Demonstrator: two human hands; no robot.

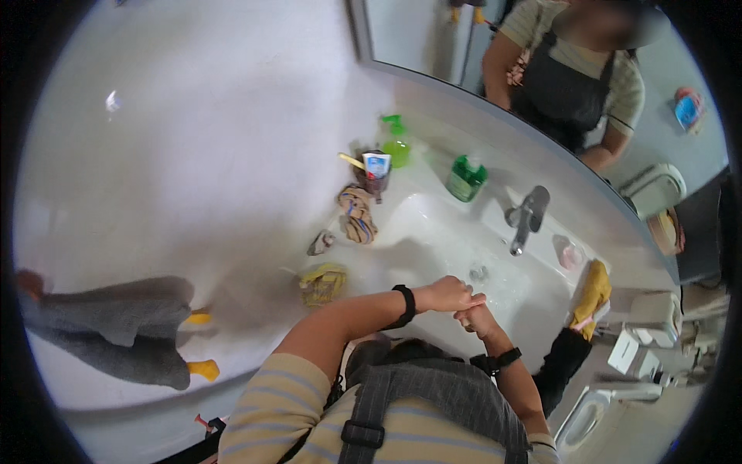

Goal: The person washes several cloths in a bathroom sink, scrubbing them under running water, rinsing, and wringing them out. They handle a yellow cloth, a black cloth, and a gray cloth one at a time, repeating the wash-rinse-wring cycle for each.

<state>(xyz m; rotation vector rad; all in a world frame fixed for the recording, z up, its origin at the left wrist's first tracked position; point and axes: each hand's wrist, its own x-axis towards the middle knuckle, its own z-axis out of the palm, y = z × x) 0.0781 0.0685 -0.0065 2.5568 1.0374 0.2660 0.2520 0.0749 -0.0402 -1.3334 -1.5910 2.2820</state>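
My left hand [448, 294] and my right hand [478, 319] meet over the near side of the white sink [417, 220]. Both are closed, with fingers pressed against each other. Whatever may lie between them is hidden. Beyond them is a metal drain [479, 274] in the wet basin. A chrome faucet [529, 220] rises at the back; I cannot tell whether water runs from it. On the back ledge stands a green bottle [467, 179], left of the faucet. A pink soap-like piece [571, 257] sits at the basin's right corner.
At the left rim are a green pump bottle [396, 147], a cup with a tube [376, 165], a crumpled patterned cloth [357, 214] and a yellow bundle [323, 284]. A yellow cloth [591, 298] lies right. Grey cloths [116, 332] hang left. A mirror [417, 39] borders the back.
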